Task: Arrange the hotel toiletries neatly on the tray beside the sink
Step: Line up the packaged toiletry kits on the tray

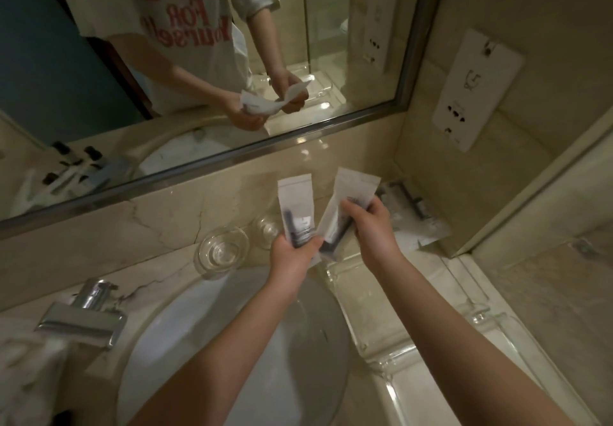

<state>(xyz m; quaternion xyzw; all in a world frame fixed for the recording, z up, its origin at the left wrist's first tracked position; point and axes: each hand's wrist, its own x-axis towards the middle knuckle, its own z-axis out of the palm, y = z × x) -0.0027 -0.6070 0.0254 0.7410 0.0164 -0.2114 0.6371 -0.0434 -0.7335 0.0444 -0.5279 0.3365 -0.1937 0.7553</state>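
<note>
My left hand (pixel 288 255) pinches a white toiletry packet (pixel 296 203) with a dark item inside, holding it upright above the counter. My right hand (pixel 370 226) grips a second white packet (pixel 353 187), tilted to the right, right beside the first. A clear glass tray (pixel 428 352) lies on the marble counter to the right of the sink, below my right forearm. More white packets (pixel 419 223) lie in the back right corner of the counter.
The white sink basin (pixel 212 342) is under my left arm, with a chrome faucet (pixel 83 316) at its left. Two upturned glasses (pixel 224 250) stand behind the basin by the mirror (pixel 166 94). A wall socket plate (pixel 477 90) sits on the right wall.
</note>
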